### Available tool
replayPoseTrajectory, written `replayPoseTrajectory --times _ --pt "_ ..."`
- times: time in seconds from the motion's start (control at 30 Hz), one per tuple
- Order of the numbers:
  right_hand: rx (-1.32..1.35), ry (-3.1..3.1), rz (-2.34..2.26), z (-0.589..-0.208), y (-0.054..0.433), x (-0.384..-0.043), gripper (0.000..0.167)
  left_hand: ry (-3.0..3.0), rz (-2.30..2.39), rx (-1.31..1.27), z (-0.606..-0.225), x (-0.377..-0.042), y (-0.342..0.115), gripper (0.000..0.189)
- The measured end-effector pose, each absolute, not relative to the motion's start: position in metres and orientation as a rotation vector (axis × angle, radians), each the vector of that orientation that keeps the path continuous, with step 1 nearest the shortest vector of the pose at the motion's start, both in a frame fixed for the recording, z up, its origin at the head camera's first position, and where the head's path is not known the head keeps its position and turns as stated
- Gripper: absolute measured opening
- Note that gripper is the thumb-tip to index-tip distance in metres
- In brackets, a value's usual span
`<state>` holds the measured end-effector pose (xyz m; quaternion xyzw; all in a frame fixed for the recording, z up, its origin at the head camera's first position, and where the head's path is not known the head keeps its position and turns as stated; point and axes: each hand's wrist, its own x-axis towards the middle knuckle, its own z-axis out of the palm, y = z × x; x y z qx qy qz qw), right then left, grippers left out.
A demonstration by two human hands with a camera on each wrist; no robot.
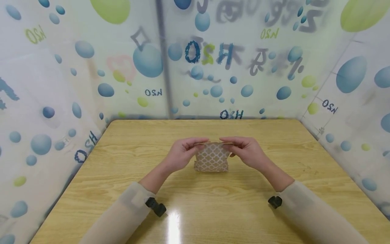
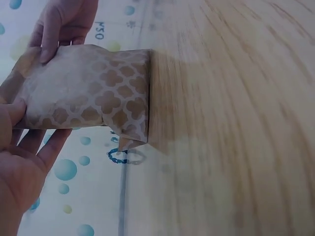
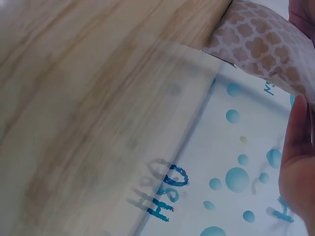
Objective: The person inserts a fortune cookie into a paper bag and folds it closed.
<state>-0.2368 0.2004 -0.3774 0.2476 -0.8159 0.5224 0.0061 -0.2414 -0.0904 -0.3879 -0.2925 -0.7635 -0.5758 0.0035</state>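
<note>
A small brown paper bag with a white lattice pattern stands upright on the wooden table. My left hand pinches its top left corner, thumb on the near face and fingers behind. At the top right corner my right hand pinches it the same way. In the left wrist view the bag looks puffed out, its flat base at the tabletop, with both hands at its top end. The right wrist view shows the bag's lower part and some of the right hand. The bag's inside is hidden.
The wooden table spreads out around the bag. Behind it and along both sides hang pale sheets printed with blue and green bubbles and lettering. A dark wrist camera sits on the left sleeve, another camera on the right.
</note>
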Motion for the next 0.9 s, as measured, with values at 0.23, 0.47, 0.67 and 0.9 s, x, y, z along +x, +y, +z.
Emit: replayPoseTrajectory --times 0.23,0.47,0.67,0.9 --pt "1.0 -2.469 1.507 -0.381 0.203 -0.234 0.033 -2.37 -1.704 -0.98 -0.39 -0.24 -0.092 0.031" --pt "1.02 -2.468 1.5 -0.382 0.204 -0.233 0.035 -2.351 -1.802 -0.936 -0.39 -0.239 -0.089 0.023" --pt "0.932 -2.522 1.493 -0.378 0.202 -0.23 0.032 -2.343 -1.764 -0.839 -0.386 -0.235 -0.079 0.016" --pt "0.756 -2.574 1.452 -0.374 0.19 -0.231 0.032 -2.343 -1.681 -0.857 -0.383 -0.234 -0.074 0.022"
